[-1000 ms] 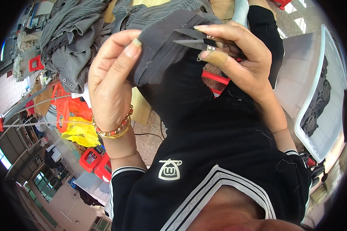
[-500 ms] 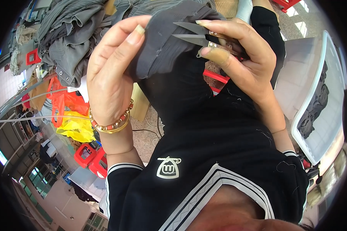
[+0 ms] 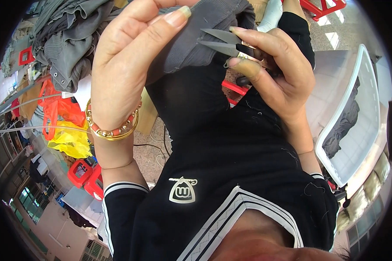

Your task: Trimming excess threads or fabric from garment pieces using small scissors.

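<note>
My left hand (image 3: 126, 56) pinches the edge of a grey ribbed garment (image 3: 183, 48) between thumb and fingers, holding it up above my lap. In my right hand (image 3: 278, 69) is a pair of thread snips (image 3: 224, 42), gripped between thumb and index finger. Their two pointed blades are spread apart and point left, with the tips right at a seam of the grey cloth. Whether the tips touch the cloth or a thread I cannot tell. A tan wrap covers part of my right thumb.
More grey garments (image 3: 69, 43) are heaped at the far left. Below them hang red and yellow plastic bags (image 3: 72, 139), with red stools (image 3: 80, 174) nearer. To my right stands a white bin (image 3: 350, 126) with dark cloth in it. A red stool (image 3: 324, 8) is at the far right.
My left hand has moved up and slightly left with the cloth. The snips remain spread at the cloth, their tips now closer to its seam. The whole view has shifted a little.
</note>
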Demonstrator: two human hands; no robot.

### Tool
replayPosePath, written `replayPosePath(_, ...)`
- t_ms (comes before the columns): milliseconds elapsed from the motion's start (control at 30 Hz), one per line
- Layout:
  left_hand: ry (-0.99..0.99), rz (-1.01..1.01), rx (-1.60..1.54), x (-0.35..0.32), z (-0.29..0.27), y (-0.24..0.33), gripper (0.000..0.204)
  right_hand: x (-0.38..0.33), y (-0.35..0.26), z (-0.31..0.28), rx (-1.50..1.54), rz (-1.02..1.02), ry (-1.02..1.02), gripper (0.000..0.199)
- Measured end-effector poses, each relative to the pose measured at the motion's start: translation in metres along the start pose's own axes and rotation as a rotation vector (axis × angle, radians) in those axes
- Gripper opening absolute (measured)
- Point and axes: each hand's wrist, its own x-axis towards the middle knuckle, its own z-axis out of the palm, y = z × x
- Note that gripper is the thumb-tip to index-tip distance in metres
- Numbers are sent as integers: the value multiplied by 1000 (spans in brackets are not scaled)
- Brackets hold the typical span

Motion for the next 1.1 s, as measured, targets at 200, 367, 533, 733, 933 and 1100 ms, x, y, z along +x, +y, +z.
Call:
replayPosePath(200, -53, 18, 25, 1, 0, -1, 31, 1, -1, 5, 8, 114, 45, 34)
replayPosePath(367, -80, 40, 43, 3, 0, 1, 31, -1, 1, 7, 70, 143, 41, 30)
replayPosePath(533, 232, -221, -21, -1, 33, 24, 26, -4, 6, 11, 105, 152, 69, 25)
replayPosePath(733, 148, 28, 160, -11, 11, 14, 29, -6, 9, 10, 232, 214, 80, 26)
replayPosePath(933, 179, 213, 703, -39, -8, 3, 29, -11, 9, 9, 226, 300, -8, 28)
replayPosePath(1100, 156, 327, 1079, -60, -1, -3, 27, 8, -14, 10, 222, 465, -21, 24)
